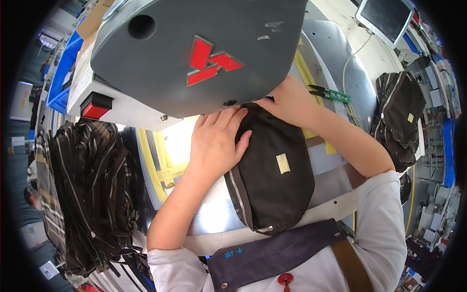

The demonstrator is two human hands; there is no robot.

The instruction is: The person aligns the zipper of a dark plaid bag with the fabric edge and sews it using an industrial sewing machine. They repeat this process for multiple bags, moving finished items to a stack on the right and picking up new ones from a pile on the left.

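Note:
A dark brown fabric pouch [272,180] lies lengthwise before me, with a silver zipper along its left side and a small pale-yellow patch on top. Its far end runs beneath the grey head of a sewing machine [165,53]. My left hand [216,138] rests flat on the pouch's far left edge, fingers stretched out and thumb apart. At the far right edge, my right hand [288,103] has its thumb against the cloth and seems to pinch it; the machine head hides most of those fingers. The needle area is also hidden.
Green-handled thread snips [331,94] lie right of the machine. A heap of dark zippered pieces [90,194] stands at the left, and more pouches [400,114] at the far right. Yellow tape strips [158,165] mark the metal work plate. A screen [386,19] stands at the back right.

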